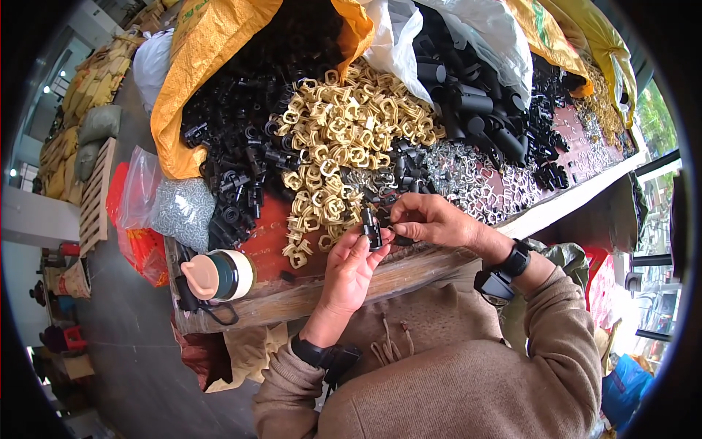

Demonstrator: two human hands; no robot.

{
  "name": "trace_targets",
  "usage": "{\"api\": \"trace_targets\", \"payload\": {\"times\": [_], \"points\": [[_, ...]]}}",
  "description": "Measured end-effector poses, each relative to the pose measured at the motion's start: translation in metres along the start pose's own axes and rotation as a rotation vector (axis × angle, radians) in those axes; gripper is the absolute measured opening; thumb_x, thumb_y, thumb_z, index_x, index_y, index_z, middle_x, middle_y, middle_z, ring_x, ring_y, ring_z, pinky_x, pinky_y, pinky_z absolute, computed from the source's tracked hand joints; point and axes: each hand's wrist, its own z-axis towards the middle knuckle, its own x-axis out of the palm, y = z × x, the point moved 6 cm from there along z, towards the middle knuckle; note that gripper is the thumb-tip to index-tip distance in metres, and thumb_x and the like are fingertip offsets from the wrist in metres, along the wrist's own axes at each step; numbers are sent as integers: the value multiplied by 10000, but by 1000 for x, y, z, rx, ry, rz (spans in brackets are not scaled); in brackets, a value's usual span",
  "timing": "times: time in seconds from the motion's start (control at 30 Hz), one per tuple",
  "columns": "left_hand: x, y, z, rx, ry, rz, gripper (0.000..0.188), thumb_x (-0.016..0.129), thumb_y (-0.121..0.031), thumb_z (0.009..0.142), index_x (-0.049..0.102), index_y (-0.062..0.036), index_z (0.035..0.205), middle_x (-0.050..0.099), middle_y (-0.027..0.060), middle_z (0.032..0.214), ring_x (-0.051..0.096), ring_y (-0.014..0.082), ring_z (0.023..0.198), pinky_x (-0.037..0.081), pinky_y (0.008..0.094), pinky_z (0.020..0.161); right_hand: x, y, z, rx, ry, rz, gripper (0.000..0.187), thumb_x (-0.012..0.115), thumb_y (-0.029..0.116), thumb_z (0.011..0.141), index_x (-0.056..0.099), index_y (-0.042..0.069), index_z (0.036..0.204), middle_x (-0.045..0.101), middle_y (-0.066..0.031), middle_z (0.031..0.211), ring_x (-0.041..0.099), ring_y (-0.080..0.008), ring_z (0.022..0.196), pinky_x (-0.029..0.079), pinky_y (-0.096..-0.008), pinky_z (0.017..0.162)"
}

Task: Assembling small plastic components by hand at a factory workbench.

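Close to the table's front edge, my left hand [348,272] grips a small black cylindrical plastic part [371,230] between thumb and fingers, tilted upward. My right hand [440,222] is beside it on the right, thumb and forefinger closed in a pinch near the part's side. Whatever the pinch holds is too small and hidden to name. Just beyond both hands lies a heap of cream-coloured square plastic rings [333,139]. Left of the rings is a pile of similar black plastic parts [232,172].
Small silvery metal pieces [504,186] and black cylinders [475,102] lie to the right on the red tabletop [269,234]. An orange woven sack [179,88] opens at the back left. A lidded cup [232,274] and a bag of small grey pieces [183,212] stand at the left corner.
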Motion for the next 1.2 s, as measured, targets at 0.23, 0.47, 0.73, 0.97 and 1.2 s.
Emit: {"api": "trace_targets", "payload": {"times": [0.23,0.47,0.73,0.97,1.2], "points": [[-1,1,0,-1,1,-3,265,454,-137,848,458,-38,1094,542,98,1008,504,194,977,396,320,851,6,-3,-1,46,84,-62,179,520,166,827,495,-6,872,559,-17,816,482,-61,740,402,-205,647],[0,1,-1,8,9,0,261,452,-135,849,457,-34,1089,542,103,1008,506,193,973,398,324,850,8,-4,-2,58,65,113,173,526,147,822,492,-13,878,564,-18,837,496,-63,758,408,-207,662],[1,1,-2,-12,8,8,264,451,-139,850,445,-25,1088,550,110,987,522,197,946,404,316,835,7,7,-1,-74,3,-14,125,545,105,802,526,-1,865,559,-29,793,522,-98,748,414,-231,650],[1,2,-1,-32,5,14,283,457,-148,847,431,-20,1099,551,110,985,527,201,933,409,308,821,6,9,-2,-154,-50,-151,102,559,105,789,553,9,824,552,-46,753,536,-135,724,416,-249,633],[3,2,-2,-33,12,2,284,460,-150,846,431,-20,1096,544,112,995,525,203,930,408,305,818,8,12,0,-199,-61,-198,105,560,108,788,556,8,820,556,-52,731,541,-146,705,420,-254,624]]}}
